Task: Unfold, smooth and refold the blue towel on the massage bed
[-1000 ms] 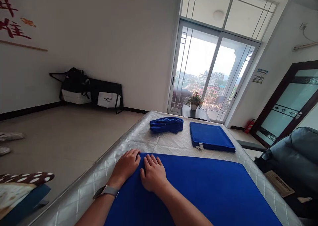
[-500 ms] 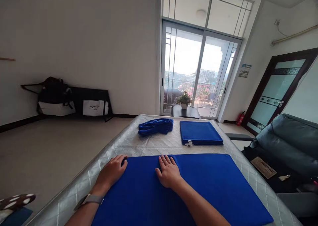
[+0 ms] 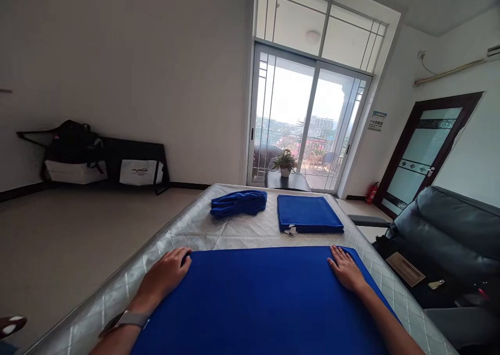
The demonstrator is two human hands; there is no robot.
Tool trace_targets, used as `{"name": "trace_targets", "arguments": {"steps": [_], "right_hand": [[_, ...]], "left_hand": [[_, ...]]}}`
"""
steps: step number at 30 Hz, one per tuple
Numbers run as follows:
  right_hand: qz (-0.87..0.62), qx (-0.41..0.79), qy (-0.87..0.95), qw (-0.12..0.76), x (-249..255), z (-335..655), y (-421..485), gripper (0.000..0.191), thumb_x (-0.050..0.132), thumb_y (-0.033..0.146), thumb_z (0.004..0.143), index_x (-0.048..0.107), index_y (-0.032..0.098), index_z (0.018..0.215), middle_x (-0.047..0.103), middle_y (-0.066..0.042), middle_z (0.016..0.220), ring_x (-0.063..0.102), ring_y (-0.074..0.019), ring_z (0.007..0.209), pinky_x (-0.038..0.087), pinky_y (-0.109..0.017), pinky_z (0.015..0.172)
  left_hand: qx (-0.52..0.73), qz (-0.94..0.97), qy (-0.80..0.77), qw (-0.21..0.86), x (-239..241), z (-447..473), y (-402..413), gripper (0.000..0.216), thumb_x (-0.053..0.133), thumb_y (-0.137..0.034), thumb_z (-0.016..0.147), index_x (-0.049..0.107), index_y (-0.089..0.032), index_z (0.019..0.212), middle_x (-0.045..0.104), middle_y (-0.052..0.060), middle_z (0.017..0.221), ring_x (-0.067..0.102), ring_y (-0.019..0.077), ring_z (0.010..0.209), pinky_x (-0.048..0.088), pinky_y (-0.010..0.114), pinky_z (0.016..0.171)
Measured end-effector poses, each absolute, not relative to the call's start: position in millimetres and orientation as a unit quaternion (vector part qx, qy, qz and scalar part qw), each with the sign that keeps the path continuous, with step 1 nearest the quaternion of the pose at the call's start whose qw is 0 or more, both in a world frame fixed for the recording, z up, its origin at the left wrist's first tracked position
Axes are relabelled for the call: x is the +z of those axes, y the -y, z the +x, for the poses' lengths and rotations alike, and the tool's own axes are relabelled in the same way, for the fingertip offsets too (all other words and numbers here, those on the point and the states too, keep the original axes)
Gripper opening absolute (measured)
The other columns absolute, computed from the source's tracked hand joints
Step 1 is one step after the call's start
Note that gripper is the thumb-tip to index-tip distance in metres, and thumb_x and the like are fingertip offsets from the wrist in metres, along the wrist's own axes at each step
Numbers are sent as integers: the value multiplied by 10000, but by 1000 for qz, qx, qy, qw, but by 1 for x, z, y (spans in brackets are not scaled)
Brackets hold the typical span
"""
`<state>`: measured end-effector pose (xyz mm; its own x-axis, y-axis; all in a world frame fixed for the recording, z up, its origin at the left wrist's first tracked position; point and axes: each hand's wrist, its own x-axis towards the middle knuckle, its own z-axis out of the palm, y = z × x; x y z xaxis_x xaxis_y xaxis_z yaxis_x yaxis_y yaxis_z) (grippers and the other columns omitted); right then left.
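A large blue towel [image 3: 261, 298] lies spread flat on the quilted grey surface [image 3: 219, 230] in front of me. My left hand [image 3: 166, 277] rests on the towel's far left corner, fingers curled over its edge. My right hand [image 3: 346, 269] lies flat on the far right corner, fingers stretched out. Beyond them a bunched blue towel [image 3: 238, 203] sits at the far left. A neatly folded blue towel [image 3: 308, 214] with a white tag lies to its right.
A small dark table with a potted plant [image 3: 284, 162] stands before the glass balcony doors [image 3: 304, 126]. A dark grey sofa [image 3: 445, 235] is at the right. Bags on a black rack [image 3: 101, 160] line the left wall. A red fire extinguisher [image 3: 371, 192] stands near the wooden door.
My right hand has slid right along the towel's far edge, from beside the left hand to the far right corner. The left hand stayed at its corner. My view turned slightly.
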<state>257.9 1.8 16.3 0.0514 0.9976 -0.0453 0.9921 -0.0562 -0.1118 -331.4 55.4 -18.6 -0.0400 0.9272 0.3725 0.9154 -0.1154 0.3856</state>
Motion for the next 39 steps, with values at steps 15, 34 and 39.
{"name": "trace_targets", "arguments": {"steps": [15, 34, 39], "right_hand": [[-755, -14, 655, 40, -28, 327, -18, 738, 180, 577, 990, 262, 168, 1599, 242, -37, 1664, 149, -243, 1541, 139, -456, 1255], [-760, -54, 648, 10, -3, 304, 2, 582, 191, 435, 1006, 525, 296, 1462, 341, -16, 1629, 173, -241, 1536, 131, -554, 1233], [-739, -87, 667, 27, 17, 223, 0, 584, 223, 316, 991, 503, 174, 1484, 364, -97, 1607, 189, -254, 1532, 91, -532, 1248]], "left_hand": [[179, 675, -716, 5, 4, -315, -39, 541, 329, -435, 941, 658, -180, 1286, 677, 106, 1355, 621, 293, 1241, 493, 391, 1020], [176, 685, -706, -38, 1, -306, -31, 516, 346, -374, 974, 632, -94, 1299, 618, 173, 1418, 555, 275, 1336, 412, 393, 1133], [191, 688, -699, -47, 3, -305, -30, 477, 374, -338, 964, 659, -100, 1264, 647, 175, 1379, 581, 278, 1306, 419, 395, 1125]]}}
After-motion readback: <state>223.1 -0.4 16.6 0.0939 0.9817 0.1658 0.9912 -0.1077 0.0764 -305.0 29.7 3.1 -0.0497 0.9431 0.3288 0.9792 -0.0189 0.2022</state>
